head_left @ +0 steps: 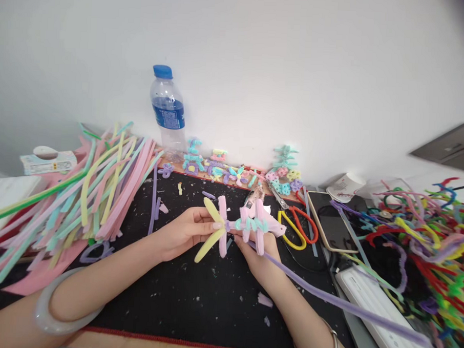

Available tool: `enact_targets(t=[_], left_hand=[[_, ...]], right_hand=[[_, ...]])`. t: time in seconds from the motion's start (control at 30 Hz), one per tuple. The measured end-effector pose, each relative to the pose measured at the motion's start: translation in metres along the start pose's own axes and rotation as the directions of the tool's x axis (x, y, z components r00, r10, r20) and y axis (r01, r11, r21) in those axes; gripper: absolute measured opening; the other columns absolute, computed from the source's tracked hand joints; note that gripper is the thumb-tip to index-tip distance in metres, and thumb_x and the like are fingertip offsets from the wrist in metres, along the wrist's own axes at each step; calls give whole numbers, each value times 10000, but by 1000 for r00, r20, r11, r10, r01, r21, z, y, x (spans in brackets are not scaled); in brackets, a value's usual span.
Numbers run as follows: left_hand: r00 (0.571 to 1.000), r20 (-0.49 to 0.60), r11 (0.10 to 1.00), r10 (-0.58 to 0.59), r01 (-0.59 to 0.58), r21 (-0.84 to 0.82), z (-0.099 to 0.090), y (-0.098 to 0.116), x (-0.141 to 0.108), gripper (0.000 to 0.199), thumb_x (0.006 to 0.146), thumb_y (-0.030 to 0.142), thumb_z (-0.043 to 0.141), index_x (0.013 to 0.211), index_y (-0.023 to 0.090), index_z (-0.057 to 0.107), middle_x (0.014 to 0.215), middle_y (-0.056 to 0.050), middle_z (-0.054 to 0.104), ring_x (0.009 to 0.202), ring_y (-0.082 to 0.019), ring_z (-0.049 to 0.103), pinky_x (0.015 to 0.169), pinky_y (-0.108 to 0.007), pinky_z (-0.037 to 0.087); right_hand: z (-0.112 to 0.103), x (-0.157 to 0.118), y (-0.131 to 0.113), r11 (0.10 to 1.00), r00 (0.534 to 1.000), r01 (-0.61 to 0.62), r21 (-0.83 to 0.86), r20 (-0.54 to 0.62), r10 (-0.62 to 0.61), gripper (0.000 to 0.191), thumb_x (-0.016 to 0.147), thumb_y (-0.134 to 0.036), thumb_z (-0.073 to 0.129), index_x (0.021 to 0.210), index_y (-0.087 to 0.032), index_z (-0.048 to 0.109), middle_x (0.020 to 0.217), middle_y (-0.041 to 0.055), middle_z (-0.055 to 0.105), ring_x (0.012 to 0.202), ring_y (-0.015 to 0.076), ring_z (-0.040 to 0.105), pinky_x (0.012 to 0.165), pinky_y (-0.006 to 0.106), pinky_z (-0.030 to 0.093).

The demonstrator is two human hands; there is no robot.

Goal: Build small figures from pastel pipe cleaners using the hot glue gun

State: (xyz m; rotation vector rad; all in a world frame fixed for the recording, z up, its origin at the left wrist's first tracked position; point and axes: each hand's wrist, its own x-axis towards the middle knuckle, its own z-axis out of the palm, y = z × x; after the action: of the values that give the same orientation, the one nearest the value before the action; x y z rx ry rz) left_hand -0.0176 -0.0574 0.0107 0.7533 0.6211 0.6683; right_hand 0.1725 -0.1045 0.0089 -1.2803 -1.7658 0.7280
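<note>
My left hand [193, 231] pinches the yellow end of a pipe-cleaner figure [245, 224] between thumb and fingers. The figure has yellow loops, pink crossbars and a turquoise strand wound along its middle. My right hand [261, 255] is closed around its other side, partly hidden behind the pink bars. A long purple pipe cleaner [342, 302] runs from the figure past my right wrist toward the lower right. Red-and-yellow-handled scissors [297, 225] lie just beyond my right hand, on the black mat [195, 311].
Loose pastel pipe cleaners [112, 179] are heaped on the left. Finished flowers and small shapes [232, 174] line the back, beside a plastic bottle [167, 112]. A phone [335, 224], a paper cup [346, 186], a white power strip [380, 308] and tangled bright pipe cleaners [443, 265] occupy the right.
</note>
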Motion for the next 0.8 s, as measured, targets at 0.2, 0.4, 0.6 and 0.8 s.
enact_targets(t=[0.2,0.4,0.6,0.8], left_hand=[[999,37,1000,-13,12,26,1,0,-1,132,731,200,729,839,129,703,737,-35,706,672,-144,652,689,-247,500],[999,42,999,-27,26,22,1,0,-1,102,731,181,728,815,130,703,732,-27,699,669,-135,649,680,-236,503],[999,26,999,-38,38,9,1,-1,-1,105,716,176,743,808,133,713,743,-14,693,666,-102,626,644,-187,486],[1000,7,996,-13,13,84,3,1,0,127,720,205,738,825,140,708,737,-29,695,675,-135,630,651,-227,485]], right_hand=[[1,0,3,1000,1000,-14,-1,-1,14,156,812,-173,561,741,-194,697,777,51,730,717,210,676,651,316,534],[4,-3,7,1000,1000,-2,24,-19,2,120,820,-195,562,780,-188,675,736,37,691,668,188,636,631,317,518],[5,-3,5,1000,999,-12,19,-35,13,133,825,-196,554,734,-184,650,718,43,676,661,188,619,631,322,506],[4,-2,4,998,998,-66,-7,-24,66,129,812,-200,545,705,-186,615,738,49,680,685,197,631,655,316,506]])
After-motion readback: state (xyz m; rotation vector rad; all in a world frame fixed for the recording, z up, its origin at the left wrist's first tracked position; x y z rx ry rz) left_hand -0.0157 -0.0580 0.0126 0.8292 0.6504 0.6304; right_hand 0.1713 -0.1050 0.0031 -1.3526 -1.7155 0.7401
